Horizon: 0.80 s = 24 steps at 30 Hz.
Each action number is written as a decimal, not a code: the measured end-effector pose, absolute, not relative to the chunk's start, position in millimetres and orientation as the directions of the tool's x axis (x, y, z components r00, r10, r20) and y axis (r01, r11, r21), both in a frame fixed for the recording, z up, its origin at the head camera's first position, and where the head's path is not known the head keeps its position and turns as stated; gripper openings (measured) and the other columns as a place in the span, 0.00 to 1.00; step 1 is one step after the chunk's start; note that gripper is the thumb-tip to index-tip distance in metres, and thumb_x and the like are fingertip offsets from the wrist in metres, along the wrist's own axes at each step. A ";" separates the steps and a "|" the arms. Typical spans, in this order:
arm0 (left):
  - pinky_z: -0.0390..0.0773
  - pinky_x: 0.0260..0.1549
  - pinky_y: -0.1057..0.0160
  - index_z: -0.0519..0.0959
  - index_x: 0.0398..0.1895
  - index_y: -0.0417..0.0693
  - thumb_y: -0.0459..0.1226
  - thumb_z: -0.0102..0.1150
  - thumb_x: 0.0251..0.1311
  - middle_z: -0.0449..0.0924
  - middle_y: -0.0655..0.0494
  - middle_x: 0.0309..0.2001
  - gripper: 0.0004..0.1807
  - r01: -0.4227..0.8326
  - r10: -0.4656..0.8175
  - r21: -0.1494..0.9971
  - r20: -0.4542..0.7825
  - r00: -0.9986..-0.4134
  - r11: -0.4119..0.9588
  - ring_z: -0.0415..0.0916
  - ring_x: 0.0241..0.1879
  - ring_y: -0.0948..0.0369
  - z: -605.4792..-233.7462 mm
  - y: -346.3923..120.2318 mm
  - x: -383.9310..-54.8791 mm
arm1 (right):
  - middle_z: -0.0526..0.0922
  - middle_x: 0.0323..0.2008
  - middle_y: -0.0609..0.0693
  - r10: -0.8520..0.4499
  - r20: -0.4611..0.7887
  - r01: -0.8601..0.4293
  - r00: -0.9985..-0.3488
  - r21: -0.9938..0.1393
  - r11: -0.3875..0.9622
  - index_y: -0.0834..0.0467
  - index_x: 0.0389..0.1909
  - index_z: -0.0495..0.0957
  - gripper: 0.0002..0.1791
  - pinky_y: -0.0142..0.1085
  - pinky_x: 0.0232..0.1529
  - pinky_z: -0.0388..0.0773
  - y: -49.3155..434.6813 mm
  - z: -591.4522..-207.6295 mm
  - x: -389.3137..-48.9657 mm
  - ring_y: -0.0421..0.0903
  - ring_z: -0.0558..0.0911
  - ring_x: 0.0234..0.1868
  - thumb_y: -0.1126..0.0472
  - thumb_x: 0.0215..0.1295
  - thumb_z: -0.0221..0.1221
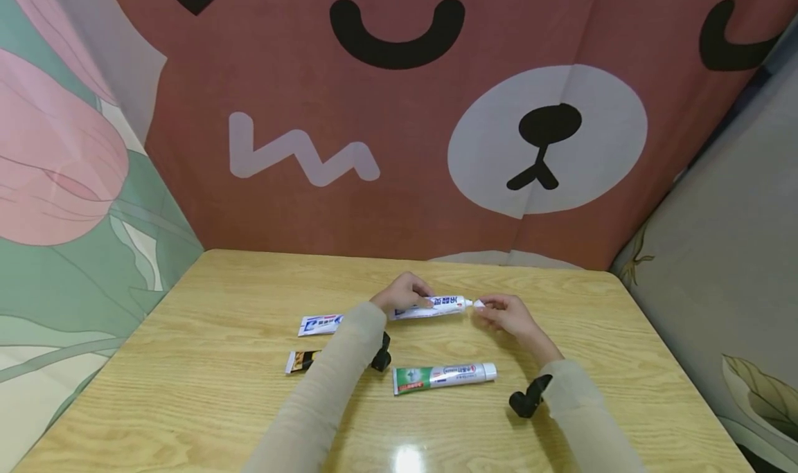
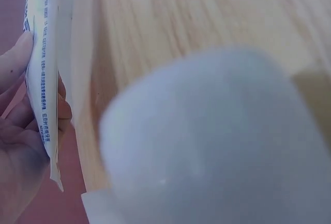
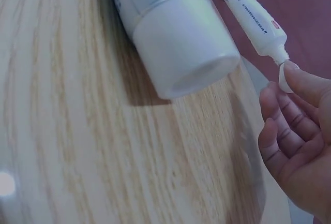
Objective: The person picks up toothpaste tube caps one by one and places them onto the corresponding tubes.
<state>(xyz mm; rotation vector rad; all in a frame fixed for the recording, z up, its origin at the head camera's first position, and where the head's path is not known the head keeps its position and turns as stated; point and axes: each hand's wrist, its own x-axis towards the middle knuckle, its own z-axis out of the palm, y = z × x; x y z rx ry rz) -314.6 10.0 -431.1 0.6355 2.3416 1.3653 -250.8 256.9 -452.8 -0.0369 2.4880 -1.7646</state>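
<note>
My left hand (image 1: 404,294) grips a white and blue toothpaste tube (image 1: 445,306) by its body, held above the table with its nozzle pointing right. In the left wrist view the tube (image 2: 42,74) is seen edge-on, between thumb and fingers. At the nozzle end, my right hand (image 1: 508,315) pinches a small white cap (image 3: 284,79) between thumb and fingers. The bare nozzle (image 3: 280,56) shows just above the cap; whether they still touch, I cannot tell. The other right fingers are loosely bent.
Nearer me lies a green and silver toothpaste tube (image 1: 444,376) with a white cap. Another white and blue tube (image 1: 319,325) and a black and gold tube (image 1: 302,361) lie at left, partly behind the left sleeve. A patterned cloth (image 1: 399,217) hangs behind the wooden table (image 1: 206,390).
</note>
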 end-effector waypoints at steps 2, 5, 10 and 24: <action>0.75 0.35 0.66 0.83 0.35 0.40 0.30 0.63 0.51 0.82 0.53 0.35 0.07 0.194 0.542 0.878 -0.086 -0.836 0.439 0.75 0.34 0.63 -429.8 9.8 -314.7 | 0.78 0.27 0.53 -0.072 -0.047 0.022 -0.996 -0.948 0.319 0.71 0.44 0.73 0.16 0.33 0.21 0.73 255.6 -451.4 -250.5 0.43 0.77 0.23 0.65 0.58 0.59; 0.75 0.34 0.66 0.84 0.34 0.41 0.31 0.63 0.51 0.82 0.54 0.34 0.06 0.190 0.543 0.876 -0.094 -0.835 0.443 0.76 0.33 0.63 -427.6 9.3 -314.3 | 0.79 0.28 0.57 -0.080 -0.026 0.000 -0.996 -0.949 0.317 0.71 0.42 0.72 0.14 0.33 0.20 0.72 254.5 -449.7 -249.3 0.43 0.77 0.23 0.66 0.59 0.59; 0.75 0.32 0.66 0.84 0.34 0.41 0.31 0.63 0.51 0.82 0.54 0.34 0.06 0.201 0.565 0.877 -0.093 -0.820 0.437 0.76 0.33 0.63 -423.9 8.8 -312.5 | 0.80 0.28 0.61 -0.084 -0.009 -0.018 -0.996 -0.948 0.317 0.73 0.43 0.74 0.14 0.33 0.21 0.72 251.7 -447.7 -247.4 0.43 0.77 0.24 0.68 0.59 0.58; 0.76 0.32 0.66 0.84 0.32 0.44 0.31 0.63 0.51 0.81 0.56 0.35 0.05 0.200 0.550 0.863 -0.103 -0.829 0.464 0.76 0.33 0.63 -415.4 9.1 -308.0 | 0.72 0.15 0.49 -0.062 0.016 -0.039 -0.998 -0.914 0.404 0.74 0.28 0.76 0.19 0.30 0.17 0.64 238.8 -444.3 -245.6 0.39 0.66 0.16 0.59 0.67 0.51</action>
